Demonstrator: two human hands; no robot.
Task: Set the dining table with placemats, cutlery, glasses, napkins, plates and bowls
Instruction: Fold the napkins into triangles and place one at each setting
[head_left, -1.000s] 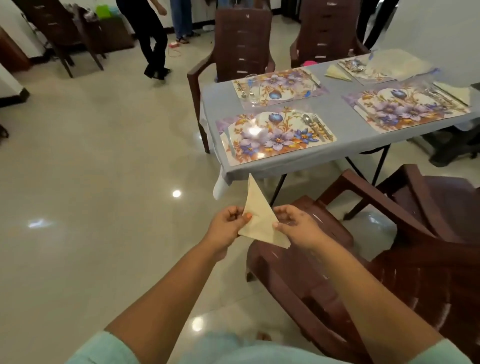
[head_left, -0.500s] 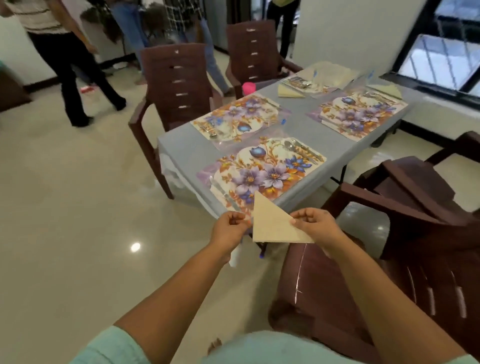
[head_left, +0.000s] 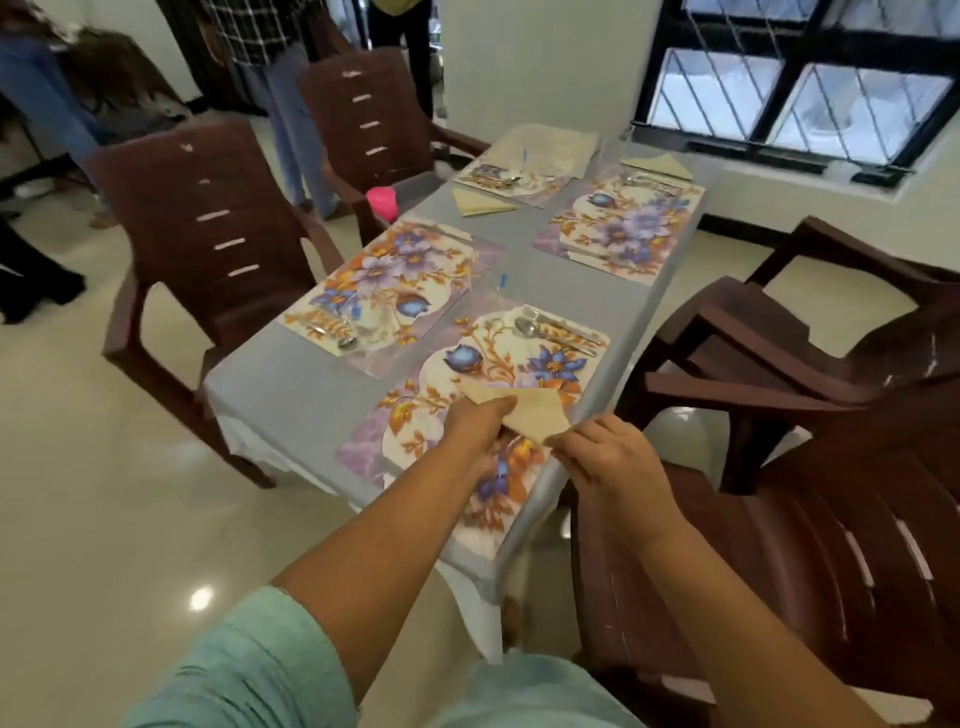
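Both hands hold one folded beige napkin (head_left: 530, 415) over the near placemat (head_left: 467, 410). Our left hand (head_left: 478, 426) grips the napkin's left side, fingers curled under it; our right hand (head_left: 608, 457) pinches its near corner, right at the bench's right edge. We cannot tell whether the napkin touches the mat or hangs just above it.

Near placemat: floral, set at the bench's near right corner. Cutlery (head_left: 558, 330) lies along its far edge, a spoon and other pieces side by side.

Second floral placemat (head_left: 389, 296) along the left edge, with a spoon (head_left: 347, 342) at its near end. Third placemat (head_left: 623, 228) further along the right edge. Fourth placemat (head_left: 509, 176) toward the far left corner, cutlery on it, partly covered by a beige cloth.

Two more folded napkins: one (head_left: 480, 201) beside the fourth mat, one (head_left: 657, 166) at the far right corner.

Bench (head_left: 311, 395) wears a grey cover. Pink cup (head_left: 383, 201) at its left edge. Brown chairs (head_left: 208, 218) stand on both sides.
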